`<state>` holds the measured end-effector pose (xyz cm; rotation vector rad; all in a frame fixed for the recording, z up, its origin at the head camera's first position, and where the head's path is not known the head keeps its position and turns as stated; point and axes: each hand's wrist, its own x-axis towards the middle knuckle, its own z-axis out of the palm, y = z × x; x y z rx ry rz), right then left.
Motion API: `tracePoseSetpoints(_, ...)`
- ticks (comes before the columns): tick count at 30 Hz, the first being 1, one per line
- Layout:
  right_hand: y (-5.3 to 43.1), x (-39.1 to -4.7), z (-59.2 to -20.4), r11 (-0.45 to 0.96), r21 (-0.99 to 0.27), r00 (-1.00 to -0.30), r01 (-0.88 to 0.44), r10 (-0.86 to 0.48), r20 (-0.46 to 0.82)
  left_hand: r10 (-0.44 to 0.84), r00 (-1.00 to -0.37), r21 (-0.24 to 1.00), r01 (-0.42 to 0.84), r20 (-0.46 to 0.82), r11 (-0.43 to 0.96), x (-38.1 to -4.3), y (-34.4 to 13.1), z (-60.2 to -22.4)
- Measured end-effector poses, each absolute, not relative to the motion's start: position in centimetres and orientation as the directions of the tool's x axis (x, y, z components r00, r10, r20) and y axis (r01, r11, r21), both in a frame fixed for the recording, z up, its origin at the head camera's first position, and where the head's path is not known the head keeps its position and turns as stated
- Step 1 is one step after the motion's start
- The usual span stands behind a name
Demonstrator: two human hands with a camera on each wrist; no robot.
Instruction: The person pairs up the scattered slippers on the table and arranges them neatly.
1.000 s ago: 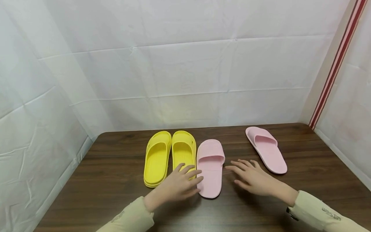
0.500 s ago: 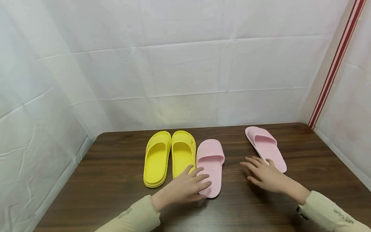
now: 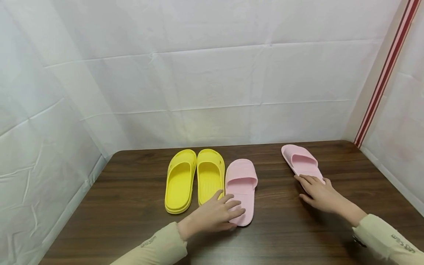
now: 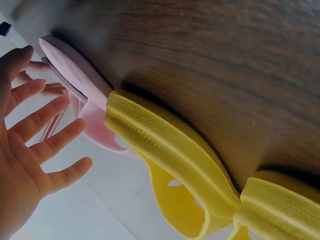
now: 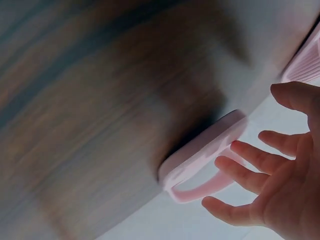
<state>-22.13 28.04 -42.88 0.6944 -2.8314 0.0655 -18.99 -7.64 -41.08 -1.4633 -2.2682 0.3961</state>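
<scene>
dark wood-grain desk (image 3: 132,191) boxed in by creased white sheeting (image 3: 212,81); a red-striped post (image 3: 381,77) stands in the right corner. both hands' fingers lie spread, gripping nothing.

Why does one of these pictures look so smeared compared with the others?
Right wrist view: motion blur streaks the table, and the pink slipper is soft. Left wrist view: the yellow slipper is fairly crisp. Head view: sharp, evenly lit, with soft shadows under both hands.

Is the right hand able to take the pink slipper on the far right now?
Probably yes. The right hand is already at the heel of the far pink slipper, fingers spread, and nothing lies between them on the table.
</scene>
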Motion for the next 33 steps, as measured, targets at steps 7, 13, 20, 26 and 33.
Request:
tracePoseSetpoints(7, 29.4, -22.5, -43.3, 0.897, 0.023, -0.868, -0.442, -0.434, 0.241, 0.912, -0.353, -0.457, 0.790, 0.208, 0.410, -19.2, -7.6, -41.5)
tracePoseSetpoints(13, 30.3, -23.0, -43.4, 0.891, 0.023, -0.866, -0.454, -0.447, 0.224, 0.915, -0.348, -0.462, 0.790, 0.204, 0.404, -19.3, -7.6, -42.0)
tracePoseSetpoints(20, 31.4, -23.1, -43.0, 0.870, 0.020, -0.852, -0.493, -0.487, 0.193, 0.917, -0.357, -0.452, 0.798, 0.177, 0.398, -19.2, -7.6, -42.1)
tracePoseSetpoints(26, 32.0, -23.3, -42.8, 0.863, 0.021, -0.852, -0.505, -0.503, 0.147, 0.919, -0.353, -0.459, 0.796, 0.176, 0.394, -19.3, -7.6, -42.1)
tracePoseSetpoints(33, 32.2, -23.4, -42.7, 0.857, 0.002, -0.850, -0.516, -0.512, 0.122, 0.920, -0.358, -0.448, 0.804, 0.162, 0.392, -19.2, -7.6, -42.1)
